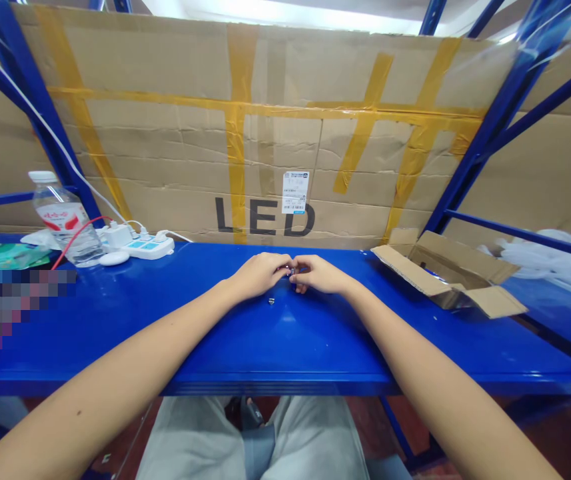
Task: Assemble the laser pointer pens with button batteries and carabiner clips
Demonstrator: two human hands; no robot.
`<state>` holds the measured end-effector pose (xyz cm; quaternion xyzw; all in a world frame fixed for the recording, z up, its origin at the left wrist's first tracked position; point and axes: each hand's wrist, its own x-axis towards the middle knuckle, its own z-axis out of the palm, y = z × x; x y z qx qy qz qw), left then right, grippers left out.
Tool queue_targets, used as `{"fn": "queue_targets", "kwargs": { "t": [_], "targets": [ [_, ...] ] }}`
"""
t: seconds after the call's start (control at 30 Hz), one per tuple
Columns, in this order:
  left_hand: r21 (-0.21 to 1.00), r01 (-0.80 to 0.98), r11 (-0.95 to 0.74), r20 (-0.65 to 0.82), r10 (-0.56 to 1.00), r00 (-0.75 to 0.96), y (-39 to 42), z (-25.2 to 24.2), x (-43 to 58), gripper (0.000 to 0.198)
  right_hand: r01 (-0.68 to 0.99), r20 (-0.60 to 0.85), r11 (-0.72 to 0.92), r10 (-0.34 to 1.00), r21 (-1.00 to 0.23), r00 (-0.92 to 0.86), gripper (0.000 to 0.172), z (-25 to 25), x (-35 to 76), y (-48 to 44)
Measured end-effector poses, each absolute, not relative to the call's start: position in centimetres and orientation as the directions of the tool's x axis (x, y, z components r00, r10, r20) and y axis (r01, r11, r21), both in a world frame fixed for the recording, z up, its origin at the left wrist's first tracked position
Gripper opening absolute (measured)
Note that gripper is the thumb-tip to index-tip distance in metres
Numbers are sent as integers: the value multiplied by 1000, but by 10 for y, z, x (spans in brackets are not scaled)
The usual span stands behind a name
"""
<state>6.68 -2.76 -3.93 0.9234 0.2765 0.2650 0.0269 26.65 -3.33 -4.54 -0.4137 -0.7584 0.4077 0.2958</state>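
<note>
My left hand (260, 273) and my right hand (319, 273) meet fingertip to fingertip over the middle of the blue shelf top (290, 333). Between the fingers of both hands sits a tiny dark part (289, 271), too small to make out. Another small metal piece (271, 301) lies loose on the blue surface just below my left hand. Both forearms reach in from the lower corners of the view.
An open cardboard box (445, 273) lies to the right. At the left stand a water bottle (65, 223), a white power strip (142, 245) with plugs and a red cable. A taped cardboard wall marked LED (265, 217) closes the back.
</note>
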Motion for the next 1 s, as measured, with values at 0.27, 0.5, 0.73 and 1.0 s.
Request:
{"fn": "queue_targets", "kwargs": {
  "t": [0.27,0.5,0.73,1.0],
  "targets": [
    [260,521,-813,395,582,711,-36,-24,61,18,370,119,327,866,-869,-486,14,-47,270,-31],
    [526,641,-558,-195,655,730,-38,-9,47,12,371,119,353,843,-859,-525,16,-47,271,-31],
    [549,647,-529,-256,631,733,-39,-10,48,10,395,110,344,855,-852,-507,16,-45,268,-33],
    [607,443,-660,378,730,569,-25,-20,53,7,476,269,526,820,-705,-506,14,-48,269,-32]
  ]
}}
